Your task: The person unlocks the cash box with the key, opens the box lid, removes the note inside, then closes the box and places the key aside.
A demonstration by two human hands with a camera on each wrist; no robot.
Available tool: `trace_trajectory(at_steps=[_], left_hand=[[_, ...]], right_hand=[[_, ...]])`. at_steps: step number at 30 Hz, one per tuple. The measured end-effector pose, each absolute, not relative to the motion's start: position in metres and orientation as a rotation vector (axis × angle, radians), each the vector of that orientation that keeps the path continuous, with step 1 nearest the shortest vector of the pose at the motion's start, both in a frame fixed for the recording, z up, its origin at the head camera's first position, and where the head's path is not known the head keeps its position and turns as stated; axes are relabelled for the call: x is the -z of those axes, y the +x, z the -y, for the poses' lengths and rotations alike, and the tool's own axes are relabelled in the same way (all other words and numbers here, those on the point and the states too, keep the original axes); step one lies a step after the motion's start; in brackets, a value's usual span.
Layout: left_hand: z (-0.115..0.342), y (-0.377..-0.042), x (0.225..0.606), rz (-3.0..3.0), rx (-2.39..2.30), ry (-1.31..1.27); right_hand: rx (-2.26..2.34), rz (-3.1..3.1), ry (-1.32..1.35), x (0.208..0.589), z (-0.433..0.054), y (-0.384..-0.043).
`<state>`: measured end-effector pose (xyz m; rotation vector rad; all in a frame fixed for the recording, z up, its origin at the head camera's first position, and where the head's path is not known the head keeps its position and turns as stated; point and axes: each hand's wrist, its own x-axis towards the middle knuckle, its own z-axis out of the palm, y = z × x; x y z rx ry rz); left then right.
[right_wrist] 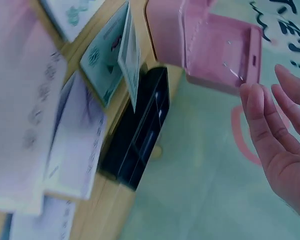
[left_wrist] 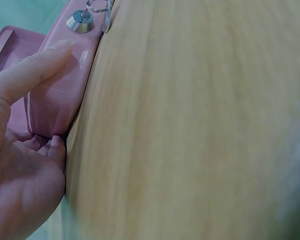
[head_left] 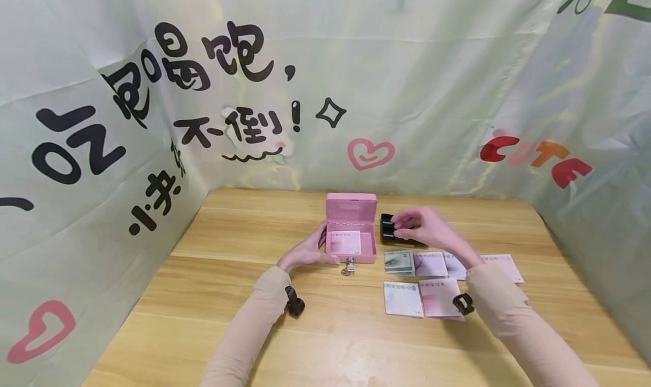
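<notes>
A pink cash box (head_left: pixel 368 243) stands on the table with its lid (head_left: pixel 351 209) raised. Inside lies a pinkish paper note (head_left: pixel 342 243). My left hand (head_left: pixel 307 252) grips the box's left front corner. In the left wrist view, the thumb lies along the front face near the lock (left_wrist: pixel 81 22), with the fingers round the side. A small ring with keys (head_left: pixel 347 270) hangs at the front. My right hand (head_left: pixel 424 227), fingers slightly bent, hovers above a black compartment tray (head_left: pixel 387 238) right of the box. The right wrist view shows nothing in that hand (right_wrist: pixel 285 150).
In front of the tray lie paper notes in two rows, including a green folded one (head_left: pixel 399 262), a whitish one (head_left: pixel 403 300) and a pink one (head_left: pixel 438 298). Another pinkish note (head_left: pixel 503 267) is at the right. Printed cloth walls (head_left: pixel 432 93) rise behind the table and at both sides.
</notes>
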<state>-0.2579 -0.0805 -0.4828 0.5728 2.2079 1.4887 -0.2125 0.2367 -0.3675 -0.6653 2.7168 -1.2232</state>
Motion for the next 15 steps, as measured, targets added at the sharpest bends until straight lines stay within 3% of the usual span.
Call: trace_trajectory(at_steps=[15], left_hand=[[0.081,-0.259,0.486,-2.208,-1.487,0.575]], right_hand=[[1.194,-2.622,-0.667,0.384,-0.187,-0.251]])
